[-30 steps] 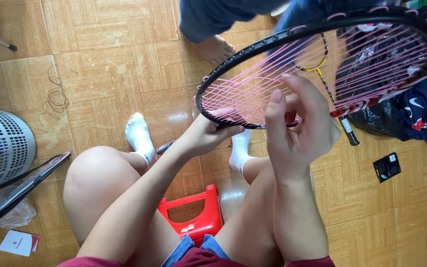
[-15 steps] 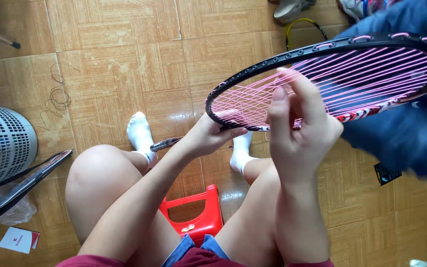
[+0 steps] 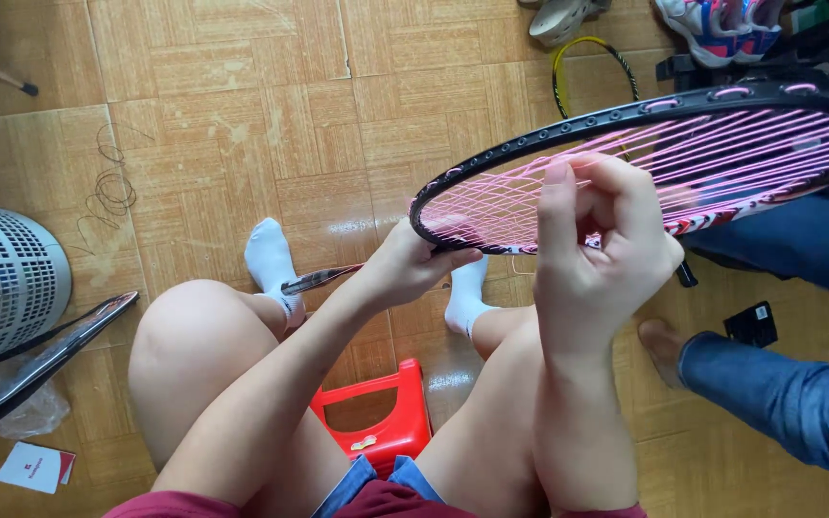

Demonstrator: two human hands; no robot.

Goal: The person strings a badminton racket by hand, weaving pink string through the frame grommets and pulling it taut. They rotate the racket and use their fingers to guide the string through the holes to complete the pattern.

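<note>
Seated person viewed from above, knees apart over a red plastic stool (image 3: 383, 411) on a wood-pattern tile floor (image 3: 242, 115). Nearest the camera, the right hand (image 3: 599, 257) is raised in front of the strung face with fingers curled inward, thumb upright — apparently pinching a pink string (image 3: 568, 187), though the grip point is hidden by the fingers. Just beyond, the left hand (image 3: 405, 264) grasps the lower rim of the black badminton racket (image 3: 645, 105) near the throat, holding the head tilted, its shaft (image 3: 319, 279) running back toward the left knee.

State of the stringing, as a judgement: the long strings fan across the whole head, and crossing weave shows only in the portion nearest the left hand; the far portion appears unwoven, so most cross strings seem left to do.

Farther out: white-socked feet (image 3: 269, 257), a grey perforated cylindrical housing (image 3: 2, 283) and another dark racket frame (image 3: 40, 360) at left, loose coiled string (image 3: 112, 192) on the floor, a yellow racket (image 3: 587, 67) and sports shoes (image 3: 717, 24) at top — and another person's denim-clad leg (image 3: 779, 393) at right.
</note>
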